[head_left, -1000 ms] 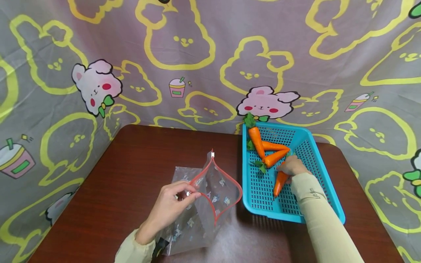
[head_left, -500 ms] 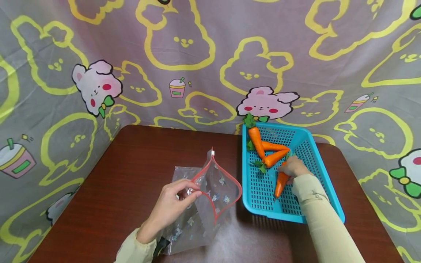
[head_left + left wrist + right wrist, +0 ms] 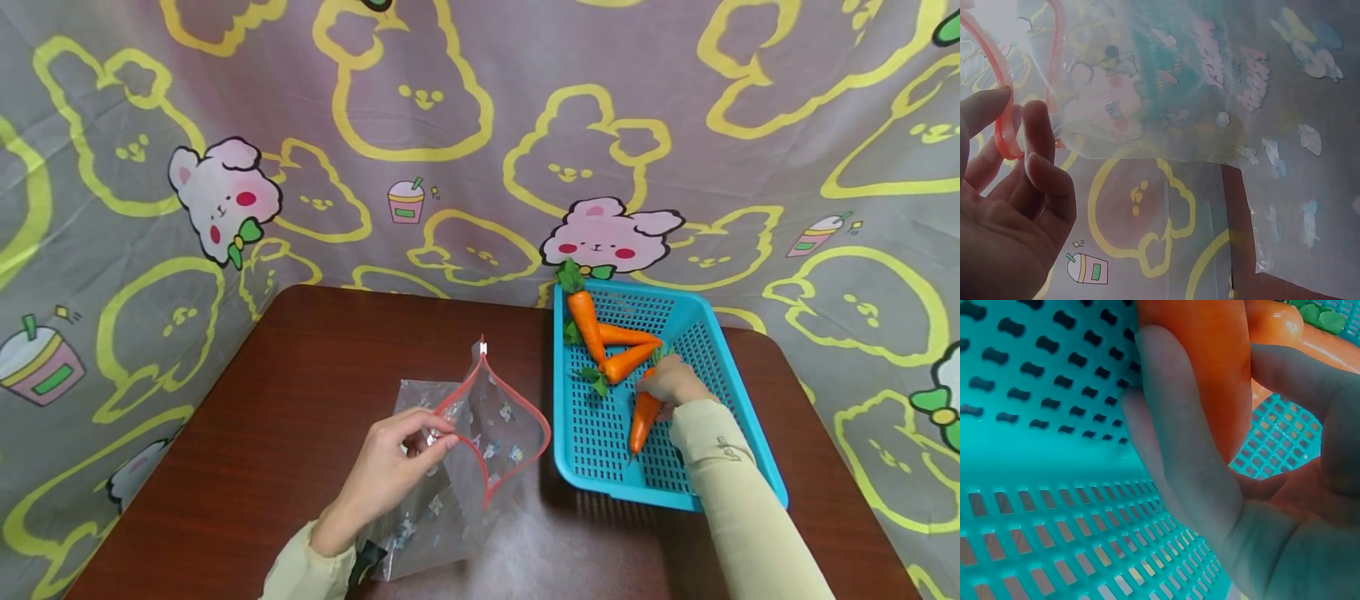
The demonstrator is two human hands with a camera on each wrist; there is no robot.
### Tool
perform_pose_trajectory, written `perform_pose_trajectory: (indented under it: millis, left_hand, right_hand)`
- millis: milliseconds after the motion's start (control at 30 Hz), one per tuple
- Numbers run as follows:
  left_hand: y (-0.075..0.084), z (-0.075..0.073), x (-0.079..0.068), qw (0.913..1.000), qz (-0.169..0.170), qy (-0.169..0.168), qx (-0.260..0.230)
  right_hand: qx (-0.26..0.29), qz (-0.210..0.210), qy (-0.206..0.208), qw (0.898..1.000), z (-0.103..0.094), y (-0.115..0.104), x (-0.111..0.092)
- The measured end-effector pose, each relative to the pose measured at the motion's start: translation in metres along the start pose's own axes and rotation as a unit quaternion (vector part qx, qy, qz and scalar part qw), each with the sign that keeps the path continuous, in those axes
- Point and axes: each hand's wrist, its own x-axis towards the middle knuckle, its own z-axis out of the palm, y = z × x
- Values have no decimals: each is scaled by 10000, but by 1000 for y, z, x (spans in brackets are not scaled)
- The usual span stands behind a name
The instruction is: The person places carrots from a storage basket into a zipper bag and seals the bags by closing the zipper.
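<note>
My left hand (image 3: pixel 393 467) pinches the red-edged rim of a clear zip bag (image 3: pixel 450 517) printed with small figures. The bag's mouth gapes toward the basket, and a white slider (image 3: pixel 483 348) sits at its far corner. In the left wrist view the thumb presses the red zip strip (image 3: pixel 1004 125) against the fingers. Inside the blue basket, my right hand (image 3: pixel 675 382) grips a carrot (image 3: pixel 643 421) near its leafy end, tip pointing toward me. The right wrist view shows fingers and thumb on either side of that carrot (image 3: pixel 1210 369).
Several other carrots (image 3: pixel 585 321) with green tops lie at the back left of the blue perforated basket (image 3: pixel 742 417). The basket stands on the right of a dark brown table (image 3: pixel 300 400). A rabbit-patterned cloth (image 3: pixel 450 108) hangs behind and at both sides.
The carrot in my right hand has shifted slightly, its tip moving a little right and toward me. My left hand keeps its hold on the bag almost without moving.
</note>
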Motion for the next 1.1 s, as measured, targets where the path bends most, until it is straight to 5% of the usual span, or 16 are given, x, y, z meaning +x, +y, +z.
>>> perform_pose_trajectory:
  millis: [567, 1100]
  left_hand:
    - [2, 2, 2, 10000, 39, -5, -18]
    - [4, 9, 9, 9986, 530, 21, -44]
  right_hand:
    - [309, -465, -38, 9984, -9, 3, -9]
    - [601, -647, -175, 9959, -18, 1, -19]
